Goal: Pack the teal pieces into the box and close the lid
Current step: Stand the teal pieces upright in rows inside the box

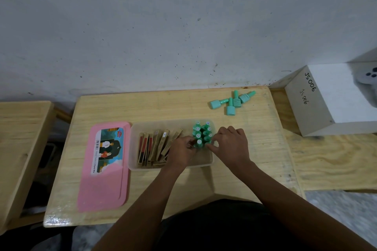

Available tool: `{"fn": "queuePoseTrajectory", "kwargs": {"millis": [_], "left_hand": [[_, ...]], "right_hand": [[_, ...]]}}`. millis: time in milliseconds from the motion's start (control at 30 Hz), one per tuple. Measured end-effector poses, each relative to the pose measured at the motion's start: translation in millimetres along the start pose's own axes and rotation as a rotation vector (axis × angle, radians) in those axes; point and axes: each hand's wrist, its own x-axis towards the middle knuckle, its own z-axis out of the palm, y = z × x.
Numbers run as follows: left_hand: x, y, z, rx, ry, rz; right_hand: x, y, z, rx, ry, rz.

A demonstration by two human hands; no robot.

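Both hands down inside clear plastic box (210, 164): left hand (181, 151) and right hand (231, 144) fingers narrowed, apparently steadying upright teal capped bottles (202, 135) between fingertips to keep rows tight. Beyond fingers, four loose teal bottles (233, 101). Pink lid (102, 189) left, off.

Both forearms are bare to the elbows, no sleeves visible; left hand (182, 152) and right hand (231, 145) wear nothing; dark clothing (214, 224) covers the torso.
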Motion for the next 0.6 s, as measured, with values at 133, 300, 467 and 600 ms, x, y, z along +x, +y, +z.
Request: {"fn": "queuePoseTrajectory", "kwargs": {"millis": [133,300,467,600], "left_hand": [[1.2,-2.7,1.8,-0.010,-0.003,-0.024],[1.9,-3.6,2.3,-0.010,0.006,-0.023],[1.9,-4.5,2.6,0.017,0.018,-0.002],[1.6,-4.5,2.3,0.036,0.026,0.014]], "right_hand": [[-0.3,1.5,0.7,0.018,-0.004,0.004],[-2.2,5.9,1.7,0.075,0.008,-0.014],[-3.9,7.1,3.5,0.112,0.011,0.012],[-4.4,6.5,4.1,0.137,0.014,0.034]]}}
